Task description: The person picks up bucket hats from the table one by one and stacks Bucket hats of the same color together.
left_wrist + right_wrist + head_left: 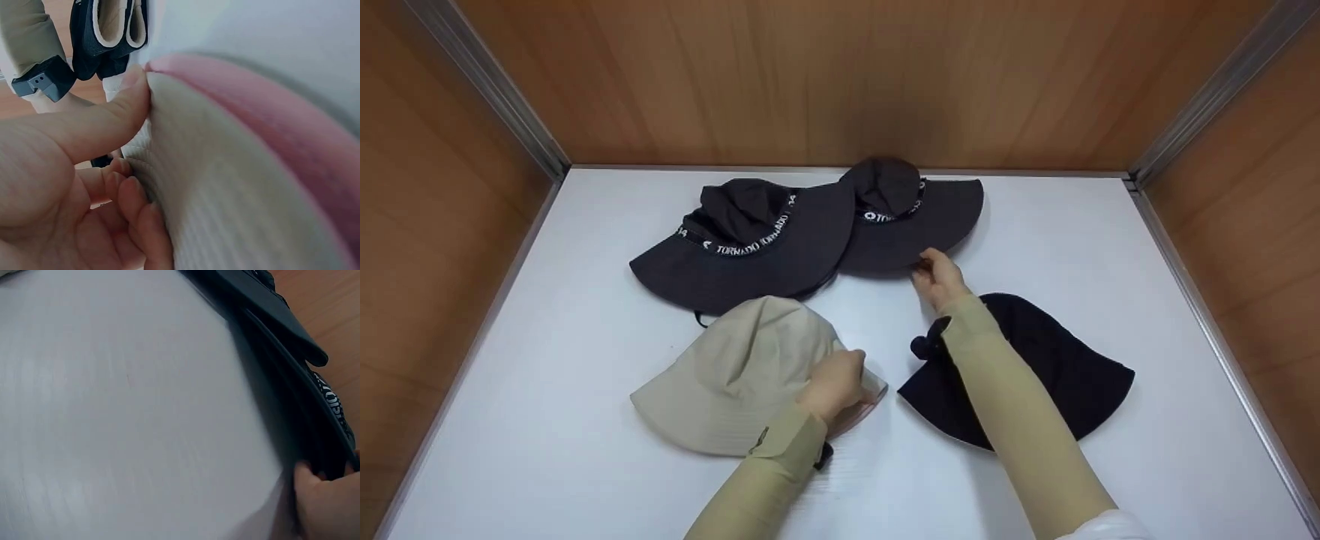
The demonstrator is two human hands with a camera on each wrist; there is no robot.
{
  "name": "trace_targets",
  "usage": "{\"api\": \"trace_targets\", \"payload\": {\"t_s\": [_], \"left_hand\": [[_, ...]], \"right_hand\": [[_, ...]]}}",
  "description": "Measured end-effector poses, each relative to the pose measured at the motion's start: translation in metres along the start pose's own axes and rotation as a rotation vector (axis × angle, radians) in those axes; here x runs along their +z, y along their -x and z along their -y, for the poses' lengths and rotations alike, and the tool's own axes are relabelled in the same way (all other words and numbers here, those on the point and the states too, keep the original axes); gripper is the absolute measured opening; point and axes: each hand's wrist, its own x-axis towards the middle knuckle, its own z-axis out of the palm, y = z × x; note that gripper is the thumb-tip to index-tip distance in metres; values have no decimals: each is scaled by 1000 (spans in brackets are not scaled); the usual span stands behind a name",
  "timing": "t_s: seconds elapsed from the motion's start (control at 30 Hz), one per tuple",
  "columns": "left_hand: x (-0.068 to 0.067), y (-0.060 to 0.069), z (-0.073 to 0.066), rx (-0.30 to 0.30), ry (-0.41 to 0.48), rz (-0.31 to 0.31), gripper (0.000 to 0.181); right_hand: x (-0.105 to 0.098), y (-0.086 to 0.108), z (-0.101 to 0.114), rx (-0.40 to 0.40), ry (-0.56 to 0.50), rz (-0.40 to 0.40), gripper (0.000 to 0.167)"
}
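Observation:
A beige bucket hat [750, 367] lies at the front left, creased at its crown, with a pink underside showing along the brim. My left hand [834, 384] pinches that brim at its right side; in the left wrist view the thumb [126, 107] presses the brim's edge against curled fingers. Farther back is a dark bucket hat [915, 244] with a white-lettered band. The right hand [939, 279] grips its front brim edge. Only part of that hand shows in the right wrist view, at the brim [315, 422].
Another dark lettered hat [750, 270] overlaps the gripped one at its left. A black bucket hat [1057, 367] lies under the right forearm, a dark bobble [924, 346] beside it. Wooden panels [825, 82] enclose the white table [1177, 450] at the back and sides.

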Motion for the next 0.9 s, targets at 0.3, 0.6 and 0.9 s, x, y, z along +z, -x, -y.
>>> {"api": "trace_targets", "payload": {"t_s": [0.3,0.6,0.9], "left_hand": [[2,-1,-1,3,-11,-22,37],[7,-1,-1,-22,-2,-10,36],[7,-4,1,4,-34,-4,38]], "right_hand": [[-3,-9,2,47,-111,55,56],[4,4,20,-48,19,181,55],[7,23,56,-204,33,130,11]]}}
